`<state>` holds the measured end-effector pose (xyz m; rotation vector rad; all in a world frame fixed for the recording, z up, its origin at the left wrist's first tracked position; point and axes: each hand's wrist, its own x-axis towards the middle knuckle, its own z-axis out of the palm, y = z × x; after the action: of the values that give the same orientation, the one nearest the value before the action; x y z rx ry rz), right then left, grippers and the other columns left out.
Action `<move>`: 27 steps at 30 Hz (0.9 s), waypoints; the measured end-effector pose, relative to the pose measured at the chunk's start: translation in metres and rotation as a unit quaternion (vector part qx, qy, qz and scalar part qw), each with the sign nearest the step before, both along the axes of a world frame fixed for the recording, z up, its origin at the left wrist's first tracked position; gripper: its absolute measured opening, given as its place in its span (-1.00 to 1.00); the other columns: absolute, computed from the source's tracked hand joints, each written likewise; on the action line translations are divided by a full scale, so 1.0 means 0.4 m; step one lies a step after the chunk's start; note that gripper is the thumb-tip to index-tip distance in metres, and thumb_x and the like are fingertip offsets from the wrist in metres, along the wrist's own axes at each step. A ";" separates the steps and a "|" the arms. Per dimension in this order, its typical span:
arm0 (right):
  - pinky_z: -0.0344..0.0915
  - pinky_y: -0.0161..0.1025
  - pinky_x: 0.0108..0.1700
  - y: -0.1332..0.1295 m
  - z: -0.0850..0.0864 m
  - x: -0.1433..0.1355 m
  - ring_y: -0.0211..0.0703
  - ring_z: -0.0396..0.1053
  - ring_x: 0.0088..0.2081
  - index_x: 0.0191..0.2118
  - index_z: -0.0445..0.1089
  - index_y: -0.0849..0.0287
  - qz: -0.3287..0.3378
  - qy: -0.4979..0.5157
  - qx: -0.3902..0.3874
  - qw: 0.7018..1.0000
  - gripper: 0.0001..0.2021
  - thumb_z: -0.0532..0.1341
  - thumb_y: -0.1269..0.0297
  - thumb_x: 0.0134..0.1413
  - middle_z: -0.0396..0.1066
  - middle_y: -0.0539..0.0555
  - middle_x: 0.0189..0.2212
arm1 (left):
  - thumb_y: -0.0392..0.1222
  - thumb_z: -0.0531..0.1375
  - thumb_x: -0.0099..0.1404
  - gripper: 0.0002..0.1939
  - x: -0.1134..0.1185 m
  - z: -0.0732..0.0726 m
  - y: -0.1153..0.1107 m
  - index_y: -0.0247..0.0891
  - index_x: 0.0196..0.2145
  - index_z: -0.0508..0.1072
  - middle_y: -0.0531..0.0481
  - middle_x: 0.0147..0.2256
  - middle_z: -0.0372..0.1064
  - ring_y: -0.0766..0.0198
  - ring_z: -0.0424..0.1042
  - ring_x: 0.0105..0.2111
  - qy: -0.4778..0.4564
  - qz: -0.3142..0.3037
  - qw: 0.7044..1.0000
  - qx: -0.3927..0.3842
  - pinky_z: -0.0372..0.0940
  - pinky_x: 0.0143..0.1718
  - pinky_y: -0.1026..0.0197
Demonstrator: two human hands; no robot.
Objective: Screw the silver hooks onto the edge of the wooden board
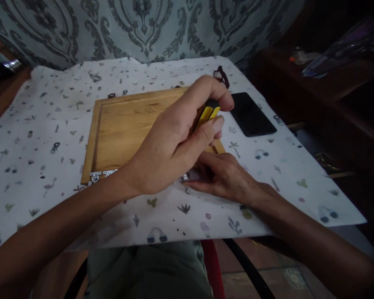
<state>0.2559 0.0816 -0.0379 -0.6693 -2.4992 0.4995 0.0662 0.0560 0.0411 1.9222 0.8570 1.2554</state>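
Note:
A wooden panel with a raised frame (pixel 124 128) lies on the patterned tablecloth, small silver metal fittings (pixel 95 176) along its near edge. My left hand (pixel 174 141) is wrapped round a yellow and black screwdriver handle (pixel 208 114), held tilted above the panel's right part; the tool's lower end is hidden. Just below it, my right hand (pixel 224 176) is closed at the panel's near right corner, its fingertips at a small silver piece (pixel 185 177). My wrist and forearm cover part of the near edge.
A black phone or tablet (pixel 252 114) lies right of the panel, with a dark brown object (pixel 221 77) behind it. The white tablecloth (pixel 56 141) reaches a patterned curtain (pixel 143 29) at the back. Dark furniture with a clear plastic bag (pixel 333 54) stands at right.

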 end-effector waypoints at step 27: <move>0.29 -0.24 -0.50 -0.004 0.008 -0.002 -0.19 0.36 -0.57 0.08 0.35 0.22 -0.024 -0.030 -0.041 0.998 -0.50 0.18 -0.09 0.23 0.46 0.04 -0.48 | -0.29 0.07 0.41 -0.93 -0.009 -0.005 -0.003 -0.23 -0.15 0.31 -0.08 -0.20 0.35 0.25 0.39 -0.24 0.040 -0.022 0.999 0.008 0.38 -0.14 0.16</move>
<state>0.2551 0.0801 -0.0347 -0.7842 -2.5240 0.5736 0.0625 0.0547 0.0390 2.0052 0.8434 1.1689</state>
